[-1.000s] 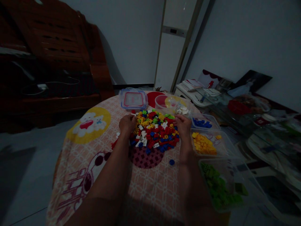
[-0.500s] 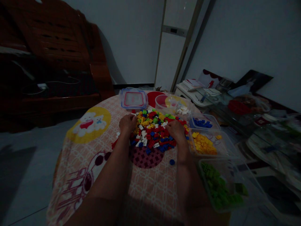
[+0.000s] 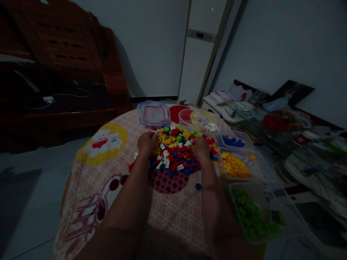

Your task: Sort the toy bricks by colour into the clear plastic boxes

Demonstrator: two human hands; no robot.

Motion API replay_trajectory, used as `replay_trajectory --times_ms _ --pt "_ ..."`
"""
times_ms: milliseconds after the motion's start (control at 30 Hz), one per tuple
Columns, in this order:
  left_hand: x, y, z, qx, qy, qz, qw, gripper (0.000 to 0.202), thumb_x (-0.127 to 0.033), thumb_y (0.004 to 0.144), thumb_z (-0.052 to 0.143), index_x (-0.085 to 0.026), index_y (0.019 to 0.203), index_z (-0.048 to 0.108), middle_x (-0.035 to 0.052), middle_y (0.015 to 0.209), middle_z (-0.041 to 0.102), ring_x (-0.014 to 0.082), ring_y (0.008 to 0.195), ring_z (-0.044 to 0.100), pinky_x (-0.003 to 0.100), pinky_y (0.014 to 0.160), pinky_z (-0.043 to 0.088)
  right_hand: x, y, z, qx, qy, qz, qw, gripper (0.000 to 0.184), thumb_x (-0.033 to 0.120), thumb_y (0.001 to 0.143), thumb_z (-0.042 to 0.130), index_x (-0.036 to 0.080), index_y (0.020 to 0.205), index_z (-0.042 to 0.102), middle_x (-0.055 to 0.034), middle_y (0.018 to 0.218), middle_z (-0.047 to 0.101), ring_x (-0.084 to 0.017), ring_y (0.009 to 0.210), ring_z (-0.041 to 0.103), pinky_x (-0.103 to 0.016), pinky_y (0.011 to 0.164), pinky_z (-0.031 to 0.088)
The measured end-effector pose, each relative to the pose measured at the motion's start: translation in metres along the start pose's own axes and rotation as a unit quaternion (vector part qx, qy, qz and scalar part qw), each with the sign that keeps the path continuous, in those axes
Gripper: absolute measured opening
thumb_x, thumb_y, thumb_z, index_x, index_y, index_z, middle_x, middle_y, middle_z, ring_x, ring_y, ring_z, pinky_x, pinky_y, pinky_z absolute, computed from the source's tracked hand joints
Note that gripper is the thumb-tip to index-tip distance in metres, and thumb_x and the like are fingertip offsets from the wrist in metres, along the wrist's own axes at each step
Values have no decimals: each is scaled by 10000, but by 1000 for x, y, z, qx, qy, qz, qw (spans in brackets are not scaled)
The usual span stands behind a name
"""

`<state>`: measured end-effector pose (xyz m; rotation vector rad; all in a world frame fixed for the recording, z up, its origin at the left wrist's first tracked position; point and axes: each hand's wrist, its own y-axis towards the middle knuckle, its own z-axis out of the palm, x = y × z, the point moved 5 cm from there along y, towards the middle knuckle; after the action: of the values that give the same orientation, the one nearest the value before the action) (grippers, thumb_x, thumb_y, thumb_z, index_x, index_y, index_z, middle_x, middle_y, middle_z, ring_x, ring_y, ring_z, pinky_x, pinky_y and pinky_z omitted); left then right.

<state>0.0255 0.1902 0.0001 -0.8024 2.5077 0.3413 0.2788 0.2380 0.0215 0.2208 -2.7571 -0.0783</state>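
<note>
A heap of small bricks [image 3: 177, 150] in red, blue, yellow, green and white lies in the middle of a round table covered with a cartoon-print cloth [image 3: 103, 169]. My left hand [image 3: 146, 142] rests on the heap's left edge, fingers curled; what they hold is hidden. My right hand [image 3: 199, 147] lies on the heap's right part, fingers bent down into the bricks near a white piece. One blue brick [image 3: 198, 186] sits alone below the heap.
Clear boxes line the right side: blue bricks [image 3: 231, 141], yellow bricks [image 3: 235, 167], green bricks [image 3: 253, 216], white bricks [image 3: 210, 127]. A lidded box [image 3: 153, 114] and a red-rimmed tub [image 3: 187, 116] stand behind. Clutter fills a low surface at right. A dark wooden bench stands at left.
My right hand has moved left from the heap's right edge onto the bricks. My left hand has stayed in place.
</note>
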Motion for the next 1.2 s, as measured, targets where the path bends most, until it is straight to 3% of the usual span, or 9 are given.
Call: replay_trajectory --times_ms 400,533,767,1033,1200 --pt "1 1 2 0 -11 1 1000 432 -384 907 474 -209 1183 756 105 1174 748 270 1043 672 316 822 474 0 0 -2 -15 6 -13 1000 174 194 868 581 198 835 753 -89 935 769 -224 948 705 -276 820 502" --pt "1 0 1 -2 -5 4 1000 434 -383 908 463 -206 1172 759 106 1161 752 261 1030 672 314 831 471 0 0 -1 -13 2 -17 1000 133 257 860 659 209 949 745 -69 1010 766 -226 984 700 -289 831 507" --pt "2 2 3 4 -2 1 1000 433 -388 908 464 -215 1179 755 100 1164 751 257 1031 669 309 823 469 5 -4 -2 -18 -25 -36 999 296 248 862 669 249 1154 720 -67 1094 758 -234 1071 688 -310 888 499" --pt "2 2 2 1 -15 -2 1000 431 -380 908 474 -210 1188 754 109 1177 746 274 1055 671 322 829 473 7 -5 -1 1 -53 -37 998 175 334 877 668 235 999 746 -78 1022 764 -234 1015 701 -298 824 505" --pt "1 2 2 4 -12 -6 1000 431 -380 908 476 -214 1194 753 109 1179 745 282 1066 669 328 831 478 -2 -1 -9 -39 32 -16 999 142 315 853 657 203 870 742 -72 932 767 -216 928 706 -287 801 504"
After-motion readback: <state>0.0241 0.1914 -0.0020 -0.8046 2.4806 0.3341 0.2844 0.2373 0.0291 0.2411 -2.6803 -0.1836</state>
